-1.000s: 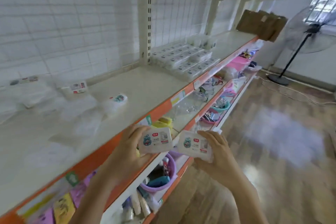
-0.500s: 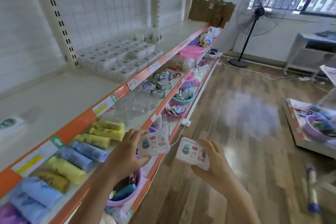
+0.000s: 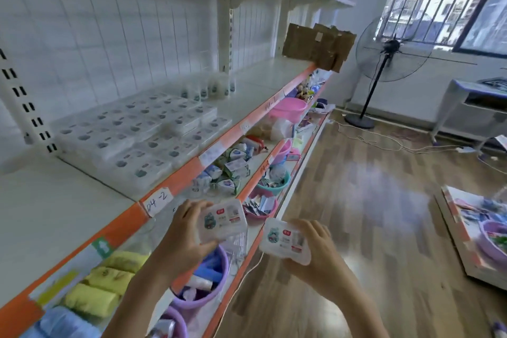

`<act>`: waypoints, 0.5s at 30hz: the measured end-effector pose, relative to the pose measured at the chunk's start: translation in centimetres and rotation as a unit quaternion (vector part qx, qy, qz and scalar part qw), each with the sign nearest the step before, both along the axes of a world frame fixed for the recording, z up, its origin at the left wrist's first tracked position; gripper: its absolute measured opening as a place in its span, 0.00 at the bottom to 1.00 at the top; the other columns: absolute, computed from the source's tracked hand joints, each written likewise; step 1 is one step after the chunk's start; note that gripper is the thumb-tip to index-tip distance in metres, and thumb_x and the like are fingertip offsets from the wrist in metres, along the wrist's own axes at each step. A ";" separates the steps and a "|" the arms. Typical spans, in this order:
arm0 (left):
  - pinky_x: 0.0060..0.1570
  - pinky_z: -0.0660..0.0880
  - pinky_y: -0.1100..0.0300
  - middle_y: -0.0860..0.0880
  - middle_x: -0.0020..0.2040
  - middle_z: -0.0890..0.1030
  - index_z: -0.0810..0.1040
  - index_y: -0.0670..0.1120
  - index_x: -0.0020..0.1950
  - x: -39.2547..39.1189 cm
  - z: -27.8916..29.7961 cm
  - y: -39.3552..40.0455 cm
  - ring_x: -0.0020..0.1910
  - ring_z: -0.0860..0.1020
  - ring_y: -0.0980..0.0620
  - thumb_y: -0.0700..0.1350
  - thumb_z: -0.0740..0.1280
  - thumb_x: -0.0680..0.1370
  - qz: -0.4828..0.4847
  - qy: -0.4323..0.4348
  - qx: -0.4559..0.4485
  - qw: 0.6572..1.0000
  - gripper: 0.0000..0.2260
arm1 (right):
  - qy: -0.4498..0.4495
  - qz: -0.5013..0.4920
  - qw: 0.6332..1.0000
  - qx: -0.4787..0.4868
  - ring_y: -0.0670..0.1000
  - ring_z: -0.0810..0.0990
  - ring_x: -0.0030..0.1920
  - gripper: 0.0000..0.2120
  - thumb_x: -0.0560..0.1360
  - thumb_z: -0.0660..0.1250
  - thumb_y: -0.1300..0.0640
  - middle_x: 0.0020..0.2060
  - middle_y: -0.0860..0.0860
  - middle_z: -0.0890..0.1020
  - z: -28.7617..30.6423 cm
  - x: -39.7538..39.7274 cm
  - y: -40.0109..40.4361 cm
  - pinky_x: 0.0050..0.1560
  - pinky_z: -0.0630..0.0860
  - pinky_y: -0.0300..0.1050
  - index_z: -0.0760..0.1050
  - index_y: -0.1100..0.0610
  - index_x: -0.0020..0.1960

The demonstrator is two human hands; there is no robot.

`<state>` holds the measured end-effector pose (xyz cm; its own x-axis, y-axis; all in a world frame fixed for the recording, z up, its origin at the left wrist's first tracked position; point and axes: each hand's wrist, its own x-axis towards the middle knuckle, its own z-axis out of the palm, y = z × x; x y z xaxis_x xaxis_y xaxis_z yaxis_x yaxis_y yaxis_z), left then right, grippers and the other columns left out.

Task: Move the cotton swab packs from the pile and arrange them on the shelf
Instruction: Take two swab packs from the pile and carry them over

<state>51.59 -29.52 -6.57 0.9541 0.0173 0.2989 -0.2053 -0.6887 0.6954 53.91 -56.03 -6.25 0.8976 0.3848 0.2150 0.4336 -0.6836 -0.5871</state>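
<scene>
My left hand grips a clear cotton swab pack with a printed label, held in front of the orange shelf edge. To its right, my right hand grips a second cotton swab pack at about the same height, over the floor. Up on the white shelf, rows of arranged swab packs lie flat beside the upright post. Behind them stand several small round swab tubs.
Lower shelves hold yellow and blue rolled cloths, purple basins, small packets and a pink basin. A cardboard piece sits at the shelf's far end. A standing fan and cables are on the wooden floor.
The view has swung right along the shelf, from the loose pile toward the arranged rows. Both hands still hold their packs, now closer to the rows.
</scene>
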 end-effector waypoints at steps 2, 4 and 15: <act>0.57 0.67 0.63 0.56 0.55 0.66 0.65 0.55 0.60 3.0 0.9 0.8 0.58 0.67 0.57 0.52 0.68 0.63 0.012 0.000 -0.006 1.000 0.27 | -0.007 0.011 1.000 -0.002 0.42 0.61 0.59 0.30 0.67 0.73 0.55 0.51 0.31 0.62 0.7 4.1 0.8 0.56 0.68 0.34 0.65 0.48 0.66; 0.57 0.66 0.63 0.55 0.57 0.66 0.65 0.55 0.61 5.7 1.7 1.8 0.59 0.66 0.57 0.56 0.67 0.62 0.031 -0.008 -0.005 0.999 0.28 | -0.010 0.020 1.000 0.000 0.40 0.59 0.59 0.31 0.68 0.72 0.55 0.55 0.35 0.63 1.3 7.7 1.6 0.60 0.70 0.37 0.64 0.47 0.67; 0.59 0.61 0.72 0.58 0.59 0.66 0.66 0.53 0.65 11.7 6.4 9.0 0.60 0.64 0.63 0.53 0.73 0.68 0.205 -0.060 0.040 0.976 0.28 | -0.075 0.210 0.975 0.010 0.42 0.65 0.55 0.32 0.67 0.74 0.52 0.59 0.44 0.65 6.1 24.3 12.1 0.52 0.61 0.19 0.67 0.51 0.68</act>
